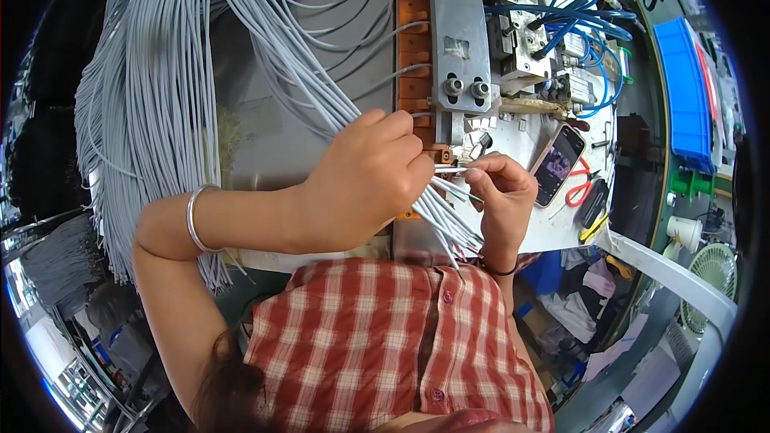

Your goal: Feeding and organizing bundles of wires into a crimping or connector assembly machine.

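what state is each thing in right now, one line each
Left hand: closed around a bunch of cables
Right hand: thumb and finger pinched at a cable end
Cables: bunched in the left fist, loose ends fanned out
Phone: lying on the tabletop, screen lit
Red-handled tool: lying beside the phone, open or shut unclear
Fan: running or not, cannot tell

The head view (wide fisheye) looks down from close by.
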`<state>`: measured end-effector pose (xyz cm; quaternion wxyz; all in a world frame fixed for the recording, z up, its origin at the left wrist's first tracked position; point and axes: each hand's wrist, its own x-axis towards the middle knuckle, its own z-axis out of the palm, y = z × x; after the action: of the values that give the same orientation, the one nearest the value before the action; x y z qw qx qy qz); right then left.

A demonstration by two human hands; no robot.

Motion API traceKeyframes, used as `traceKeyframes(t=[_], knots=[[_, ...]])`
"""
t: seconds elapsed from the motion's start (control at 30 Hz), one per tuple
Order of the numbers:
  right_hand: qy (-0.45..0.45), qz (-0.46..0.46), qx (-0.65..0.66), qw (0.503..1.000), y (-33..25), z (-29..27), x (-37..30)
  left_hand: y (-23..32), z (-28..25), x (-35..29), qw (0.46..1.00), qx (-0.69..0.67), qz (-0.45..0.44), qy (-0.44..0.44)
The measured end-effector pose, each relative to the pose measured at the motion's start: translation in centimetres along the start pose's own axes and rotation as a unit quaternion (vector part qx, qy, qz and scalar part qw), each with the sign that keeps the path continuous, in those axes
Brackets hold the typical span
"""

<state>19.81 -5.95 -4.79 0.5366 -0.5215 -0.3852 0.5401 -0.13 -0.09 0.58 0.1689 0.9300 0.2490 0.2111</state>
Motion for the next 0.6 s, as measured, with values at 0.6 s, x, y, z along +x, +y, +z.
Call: traceKeyframes(t=[0.6], knots=[[-0.196, 0.108, 0.273, 0.936, -0.3, -0.6, 0.7, -0.3, 0.5, 0.3, 1.0, -0.008, 0.012, 0.019]])
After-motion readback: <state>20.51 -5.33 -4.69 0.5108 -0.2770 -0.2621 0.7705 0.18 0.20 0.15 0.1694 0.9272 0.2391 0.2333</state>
